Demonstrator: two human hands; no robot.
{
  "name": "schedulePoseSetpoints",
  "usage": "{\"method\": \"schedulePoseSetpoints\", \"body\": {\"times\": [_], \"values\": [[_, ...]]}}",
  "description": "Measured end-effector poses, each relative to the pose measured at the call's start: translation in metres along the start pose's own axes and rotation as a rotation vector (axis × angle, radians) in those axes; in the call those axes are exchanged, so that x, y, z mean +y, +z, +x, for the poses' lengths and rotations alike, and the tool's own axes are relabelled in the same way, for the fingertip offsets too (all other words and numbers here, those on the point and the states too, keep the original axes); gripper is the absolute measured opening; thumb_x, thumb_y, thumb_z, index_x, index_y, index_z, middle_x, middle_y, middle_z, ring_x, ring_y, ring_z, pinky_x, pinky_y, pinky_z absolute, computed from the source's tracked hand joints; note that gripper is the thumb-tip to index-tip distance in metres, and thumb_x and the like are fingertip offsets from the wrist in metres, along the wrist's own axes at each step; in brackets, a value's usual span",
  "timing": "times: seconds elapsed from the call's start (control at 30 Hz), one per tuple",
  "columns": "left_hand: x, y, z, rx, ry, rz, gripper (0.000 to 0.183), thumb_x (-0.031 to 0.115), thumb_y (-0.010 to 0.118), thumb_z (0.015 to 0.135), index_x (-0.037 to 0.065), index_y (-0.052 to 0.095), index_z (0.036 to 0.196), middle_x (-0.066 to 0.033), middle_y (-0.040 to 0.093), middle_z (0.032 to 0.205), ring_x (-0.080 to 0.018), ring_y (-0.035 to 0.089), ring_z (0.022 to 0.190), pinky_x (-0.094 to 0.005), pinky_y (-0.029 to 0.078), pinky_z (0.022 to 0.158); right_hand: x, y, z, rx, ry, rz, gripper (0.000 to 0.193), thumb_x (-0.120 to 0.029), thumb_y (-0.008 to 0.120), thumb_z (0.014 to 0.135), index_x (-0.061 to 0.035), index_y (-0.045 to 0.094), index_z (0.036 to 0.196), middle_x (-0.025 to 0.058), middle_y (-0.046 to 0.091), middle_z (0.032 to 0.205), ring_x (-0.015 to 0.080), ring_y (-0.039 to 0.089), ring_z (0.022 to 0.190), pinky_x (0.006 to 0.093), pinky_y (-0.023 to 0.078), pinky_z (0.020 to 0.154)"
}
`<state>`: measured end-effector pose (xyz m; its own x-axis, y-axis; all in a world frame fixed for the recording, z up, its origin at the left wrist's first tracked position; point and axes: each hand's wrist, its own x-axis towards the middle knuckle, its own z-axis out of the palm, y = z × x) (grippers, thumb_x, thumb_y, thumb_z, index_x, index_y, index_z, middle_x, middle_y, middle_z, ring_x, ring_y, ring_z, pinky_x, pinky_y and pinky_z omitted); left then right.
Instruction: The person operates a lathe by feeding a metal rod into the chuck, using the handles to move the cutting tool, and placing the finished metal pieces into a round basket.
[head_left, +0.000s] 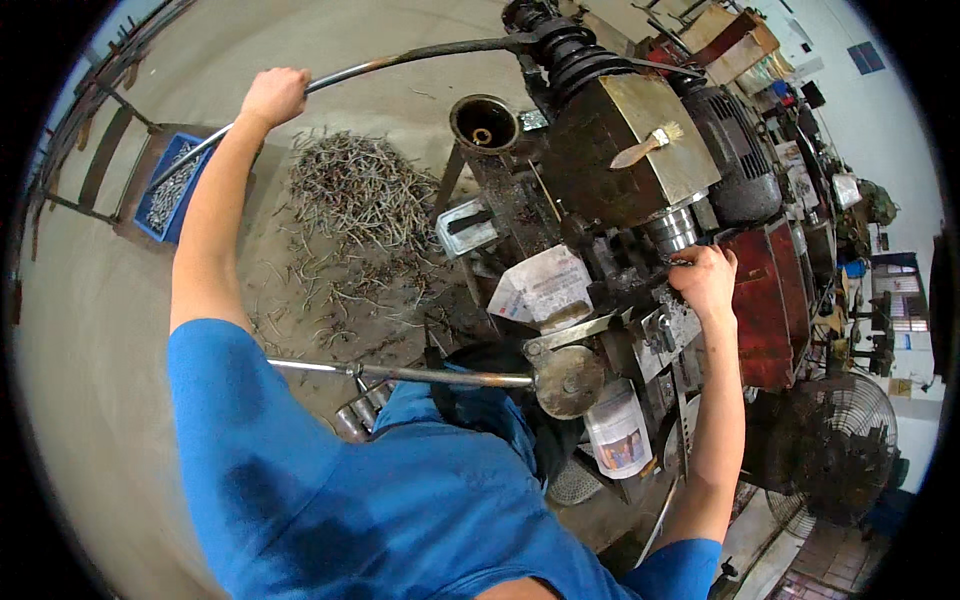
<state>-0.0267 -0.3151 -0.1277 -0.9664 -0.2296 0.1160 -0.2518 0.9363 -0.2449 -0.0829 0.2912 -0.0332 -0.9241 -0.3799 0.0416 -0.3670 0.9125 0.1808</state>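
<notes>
your left hand (275,97) wraps its fingers fully round the long lever (420,52), which reaches out from the machine (590,160); your right hand (706,280) curls beside the silver chuck (673,230) (what it grips, i cannot tell). if the chuck spun, it could catch those fingers. metal scraps (360,190) litter the floor (120,330); a fan (845,440) stands right.

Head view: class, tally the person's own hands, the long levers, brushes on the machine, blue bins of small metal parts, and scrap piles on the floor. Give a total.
Left hand and right hand: 2
Upper lever and lower lever: 2
Brush: 1
Blue bin: 1
Scrap pile: 1
Total: 7
</notes>
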Motion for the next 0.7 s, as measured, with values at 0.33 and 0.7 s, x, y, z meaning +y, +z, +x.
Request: {"method": "schedulePoseSetpoints", "body": {"times": [0.33, 0.7], "values": [[0.167, 0.012, -0.058, 0.163, -0.191, -0.971, 0.033, 0.029, 0.058, 0.081, 0.011, 0.058, 0.109, -0.0103, 0.065, 0.094, -0.0301, 0.062, 0.091, -0.0401, 0.05, 0.074, 0.03, -0.023, -0.08, 0.349, -0.074, 0.335, 0.032, -0.008, 0.056, 0.057, 0.0036, 0.065, 0.085, 0.0142, 0.059, 0.116, 0.0318, 0.052, 0.107, 0.0384, 0.041, 0.094], [0.272, 0.082, -0.02, -0.381, 0.53, -0.146, 0.022, 0.018, 0.07, 0.064, 0.008, 0.068, 0.083, -0.0144, 0.066, 0.089, -0.0292, 0.064, 0.087, -0.0408, 0.051, 0.071, 0.121, 0.033, -0.326, 0.159, 0.745, 0.54, 0.033, -0.004, 0.056, 0.058, 0.0022, 0.067, 0.089, 0.0167, 0.063, 0.08, 0.0258, 0.062, 0.078, 0.0309, 0.046, 0.074]]}}
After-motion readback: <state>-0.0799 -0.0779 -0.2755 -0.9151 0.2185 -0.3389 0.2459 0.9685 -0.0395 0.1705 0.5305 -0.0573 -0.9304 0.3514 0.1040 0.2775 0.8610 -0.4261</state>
